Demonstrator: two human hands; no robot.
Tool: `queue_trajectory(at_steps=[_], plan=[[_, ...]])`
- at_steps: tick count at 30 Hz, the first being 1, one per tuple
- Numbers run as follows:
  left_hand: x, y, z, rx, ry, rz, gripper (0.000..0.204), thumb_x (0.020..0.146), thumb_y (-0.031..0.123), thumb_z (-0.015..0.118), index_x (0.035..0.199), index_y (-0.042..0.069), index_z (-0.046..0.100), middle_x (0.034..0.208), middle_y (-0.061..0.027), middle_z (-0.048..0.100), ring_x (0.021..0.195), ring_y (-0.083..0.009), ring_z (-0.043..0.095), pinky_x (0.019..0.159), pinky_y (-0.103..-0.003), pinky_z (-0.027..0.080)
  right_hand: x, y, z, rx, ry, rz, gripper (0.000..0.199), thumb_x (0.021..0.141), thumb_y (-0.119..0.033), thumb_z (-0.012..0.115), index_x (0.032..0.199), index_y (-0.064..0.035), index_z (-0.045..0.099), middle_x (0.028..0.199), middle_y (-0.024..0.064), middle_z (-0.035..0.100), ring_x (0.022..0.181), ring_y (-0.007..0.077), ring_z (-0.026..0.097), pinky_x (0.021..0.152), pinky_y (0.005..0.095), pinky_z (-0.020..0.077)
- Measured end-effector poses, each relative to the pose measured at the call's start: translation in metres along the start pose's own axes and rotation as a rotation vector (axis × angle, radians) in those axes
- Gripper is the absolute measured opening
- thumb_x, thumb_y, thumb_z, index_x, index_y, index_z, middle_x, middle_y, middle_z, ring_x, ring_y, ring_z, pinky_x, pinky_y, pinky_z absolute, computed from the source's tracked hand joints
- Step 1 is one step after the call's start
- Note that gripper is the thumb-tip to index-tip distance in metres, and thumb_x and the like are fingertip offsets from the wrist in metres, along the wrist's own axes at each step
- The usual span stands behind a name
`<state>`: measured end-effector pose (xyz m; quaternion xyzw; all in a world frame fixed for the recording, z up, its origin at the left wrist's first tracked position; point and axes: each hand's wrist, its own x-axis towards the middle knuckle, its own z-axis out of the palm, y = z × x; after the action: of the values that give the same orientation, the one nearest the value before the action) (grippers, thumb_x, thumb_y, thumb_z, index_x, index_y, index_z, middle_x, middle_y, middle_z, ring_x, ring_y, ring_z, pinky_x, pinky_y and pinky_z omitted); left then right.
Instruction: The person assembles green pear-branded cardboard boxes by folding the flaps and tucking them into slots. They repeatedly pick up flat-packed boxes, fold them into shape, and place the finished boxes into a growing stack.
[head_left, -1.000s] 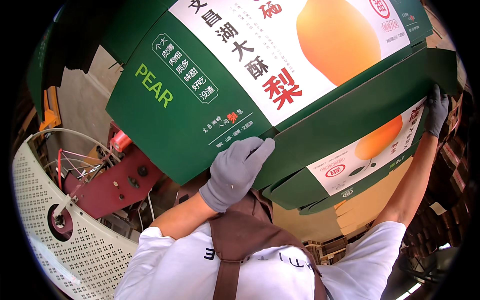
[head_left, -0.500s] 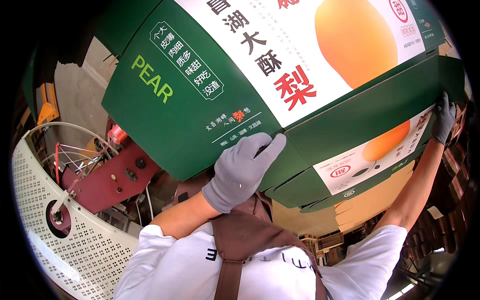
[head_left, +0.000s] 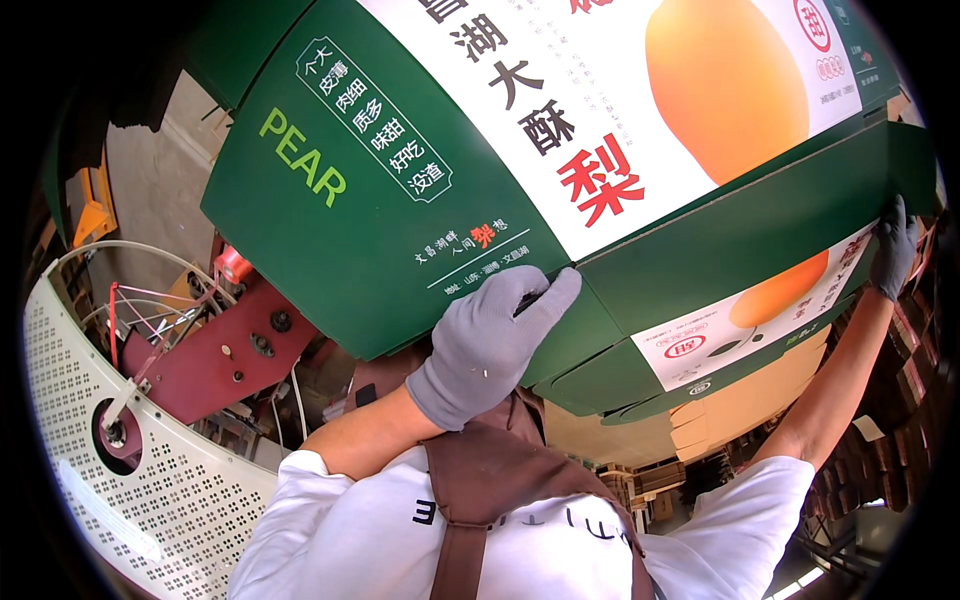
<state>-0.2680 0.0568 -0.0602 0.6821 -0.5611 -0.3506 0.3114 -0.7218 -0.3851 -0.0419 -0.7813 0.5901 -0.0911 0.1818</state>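
Note:
Across the upper picture spreads a large green cardboard sheet (head_left: pixel 370 260), creased into panels, with a white band and a yellow pear printed on it. My left hand (head_left: pixel 490 340), in a grey glove, grips its near edge at a crease, thumb over the top and the other fingers curled. The hand's underside is hidden. At the far right, my gloved right hand (head_left: pixel 893 250) holds the sheet's right end, its fingers partly behind the board. A printed side panel (head_left: pixel 750 320) bends downward along the near edge between both hands.
A pale perforated metal guard (head_left: pixel 150 480) stands at the lower left, beside a dark red machine arm (head_left: pixel 235 350) with a red roller (head_left: pixel 233 265). Below the sheet lies plain brown cardboard (head_left: pixel 720 410). Brown stacks (head_left: pixel 890 400) rise at the right.
The sheet and both hands have shifted slightly to the right, the right hand also a little lower. Both hands keep their hold.

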Motion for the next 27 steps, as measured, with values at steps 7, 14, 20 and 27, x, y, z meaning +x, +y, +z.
queue_trajectory(at_steps=[7, 14, 20, 27], plan=[[0.0, -0.001, 0.002, -0.003, -0.007, -0.013, 0.053, 0.072, -0.008, 0.068, 0.123, 0.005, 0.067, 0.097, -0.0074, 0.057, 0.074, -0.0203, 0.061, 0.058, -0.031, 0.051, -0.001, 0.006, -0.004, -0.129, -0.023, -0.08, 0.051, 0.087, 0.001, 0.052, 0.137, -0.0005, 0.057, 0.12, 0.0057, 0.056, 0.105, 0.0142, 0.058, 0.086, 0.0228, 0.0472], [0.001, 0.0, 0.002, 0.045, -0.031, -0.019, 0.047, 0.077, 0.0, 0.066, 0.124, 0.006, 0.067, 0.097, -0.0059, 0.059, 0.077, -0.0189, 0.062, 0.062, -0.029, 0.052, 0.001, 0.004, 0.001, -0.119, -0.027, -0.068, 0.051, 0.087, 0.002, 0.051, 0.137, -0.0005, 0.057, 0.119, 0.0059, 0.056, 0.105, 0.0143, 0.058, 0.086, 0.0229, 0.0471], [0.006, 0.002, 0.002, 0.043, -0.028, -0.006, 0.052, 0.072, -0.006, 0.067, 0.124, 0.003, 0.066, 0.096, -0.0073, 0.057, 0.074, -0.021, 0.061, 0.059, -0.031, 0.051, 0.004, 0.007, 0.003, -0.278, -0.042, -0.152, 0.054, 0.085, 0.003, 0.051, 0.139, -0.002, 0.056, 0.119, 0.007, 0.054, 0.105, 0.0151, 0.057, 0.087, 0.0237, 0.0474], [0.01, 0.005, -0.003, 0.065, -0.093, -0.008, 0.053, 0.074, -0.006, 0.066, 0.125, 0.004, 0.066, 0.095, -0.0083, 0.057, 0.074, -0.0232, 0.061, 0.06, -0.034, 0.051, -0.01, 0.007, 0.009, -0.052, 0.012, -0.086, 0.053, 0.084, 0.006, 0.049, 0.136, -0.0038, 0.059, 0.121, 0.0093, 0.053, 0.102, 0.0182, 0.058, 0.084, 0.0256, 0.0489]])
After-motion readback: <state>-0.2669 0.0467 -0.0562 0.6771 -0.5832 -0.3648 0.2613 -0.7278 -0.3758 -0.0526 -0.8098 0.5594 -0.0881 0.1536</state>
